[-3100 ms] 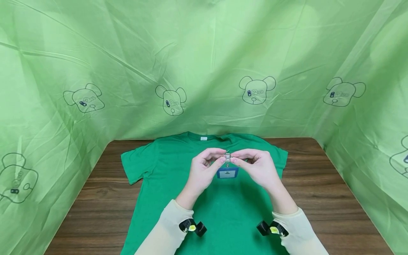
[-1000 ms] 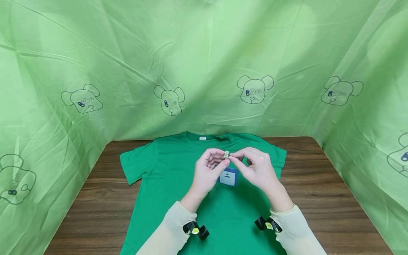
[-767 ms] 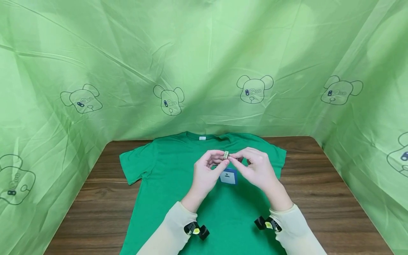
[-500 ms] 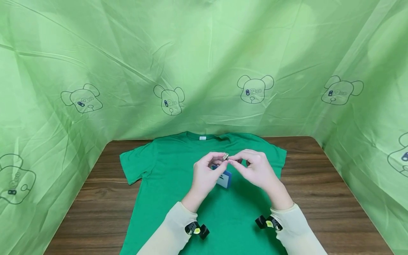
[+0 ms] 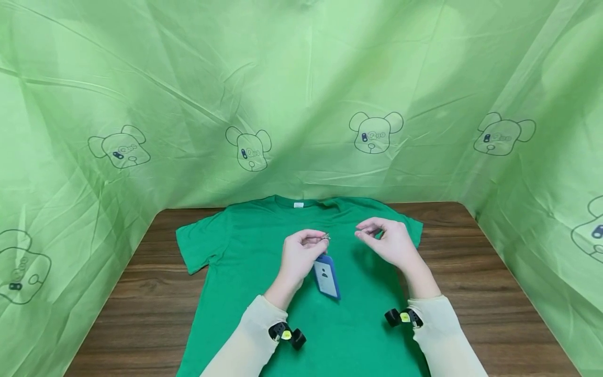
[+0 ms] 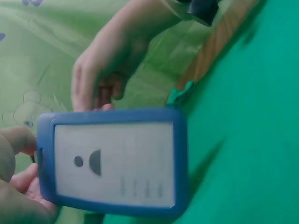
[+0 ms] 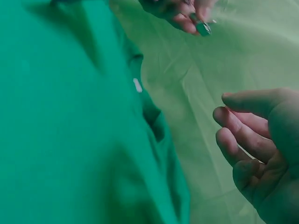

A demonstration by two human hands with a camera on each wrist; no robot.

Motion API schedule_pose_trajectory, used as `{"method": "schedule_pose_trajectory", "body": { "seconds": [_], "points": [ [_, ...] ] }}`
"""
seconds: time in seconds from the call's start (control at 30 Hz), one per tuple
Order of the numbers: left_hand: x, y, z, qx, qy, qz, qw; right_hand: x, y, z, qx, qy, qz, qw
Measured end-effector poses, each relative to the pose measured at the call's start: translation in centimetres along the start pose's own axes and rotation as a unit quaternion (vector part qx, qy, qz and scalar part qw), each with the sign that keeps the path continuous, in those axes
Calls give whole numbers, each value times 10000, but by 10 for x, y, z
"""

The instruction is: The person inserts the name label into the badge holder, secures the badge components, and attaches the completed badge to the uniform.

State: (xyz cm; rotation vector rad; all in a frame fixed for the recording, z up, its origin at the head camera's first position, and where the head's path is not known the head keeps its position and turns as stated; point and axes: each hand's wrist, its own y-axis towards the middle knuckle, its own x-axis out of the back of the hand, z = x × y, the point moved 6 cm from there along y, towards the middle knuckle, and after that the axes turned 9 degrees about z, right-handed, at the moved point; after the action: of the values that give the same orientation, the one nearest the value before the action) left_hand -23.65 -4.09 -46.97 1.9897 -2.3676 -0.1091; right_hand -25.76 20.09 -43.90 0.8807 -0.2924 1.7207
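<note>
My left hand (image 5: 298,256) pinches a small metal clip (image 5: 326,236) between thumb and fingers. From it hangs an ID badge holder (image 5: 326,277) with a blue frame, tilted over the shirt. In the left wrist view the badge holder (image 6: 114,163) shows a white card with a person symbol and faint lines. My right hand (image 5: 386,241) is apart from the badge, to its right, fingers loosely bent with nothing between them, as the right wrist view confirms. Beneath both hands a green T-shirt (image 5: 245,272) lies spread, collar at the far side.
The shirt lies on a dark wood table (image 5: 136,314). Pale green cloth (image 5: 301,78) with printed bear heads walls in the back and both sides. A white label (image 5: 299,205) shows at the collar.
The right hand has let go of the clip and moved off to the right. The left hand keeps the clip, now turned, and the badge has swung to hang lower and more upright.
</note>
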Motion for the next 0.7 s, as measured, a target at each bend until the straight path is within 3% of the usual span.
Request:
{"method": "schedule_pose_trajectory", "body": {
  "seconds": [0.13,0.37,0.53,0.7],
  "points": [
    [5,5,15,411,-195,-99,9989,1,1,-19,-332,-101,-42,9994],
    [7,9,22,615,-135,-119,9979,-5,2,-34,-637,-165,184,9977],
    [7,14,24,784,71,-219,9967,-11,10,-35,-683,-182,304,9970],
    [3,30,23,835,520,-476,9940,-20,30,-39,-732,-311,323,9963]
  ]
}}
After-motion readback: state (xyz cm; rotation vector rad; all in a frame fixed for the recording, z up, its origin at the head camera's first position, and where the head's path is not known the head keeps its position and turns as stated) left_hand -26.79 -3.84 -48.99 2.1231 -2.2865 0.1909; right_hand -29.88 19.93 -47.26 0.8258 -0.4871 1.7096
